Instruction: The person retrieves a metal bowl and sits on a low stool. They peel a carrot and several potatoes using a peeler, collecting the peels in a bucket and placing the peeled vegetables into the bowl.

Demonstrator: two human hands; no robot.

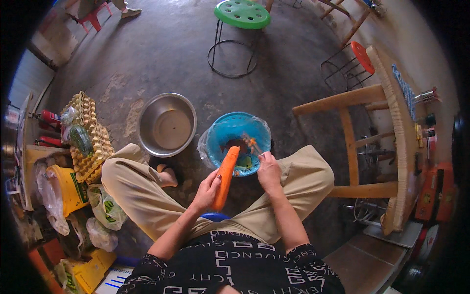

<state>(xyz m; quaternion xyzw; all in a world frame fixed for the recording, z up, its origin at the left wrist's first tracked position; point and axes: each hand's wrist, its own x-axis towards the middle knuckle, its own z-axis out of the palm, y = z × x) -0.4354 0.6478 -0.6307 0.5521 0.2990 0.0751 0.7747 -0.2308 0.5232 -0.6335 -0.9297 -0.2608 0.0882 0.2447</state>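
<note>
My left hand (pixel 208 191) grips a large peeled-looking carrot (pixel 226 176), its narrow end tilted over a blue plastic basket (pixel 235 123) lined with a clear bag. Fingers of my right hand (pixel 270 172) are closed on a small tool, probably a peeler (pixel 260 152), at the basket's right rim; its far end is blurred. Orange scraps (pixel 251 141) show near the tool, and dark and green scraps lie inside the basket. The basket stands on the floor between my knees. Left of it sits an empty steel basin (pixel 167 125).
Egg trays (pixel 90 136) with a dark green squash, a yellow bucket (pixel 64 189) and bagged green vegetables (pixel 107 207) stand at left. A wooden bench (pixel 391 147) is at right. Ahead are a green stool (pixel 242 14), a red stool (pixel 362 57) and another person's foot (pixel 130 13).
</note>
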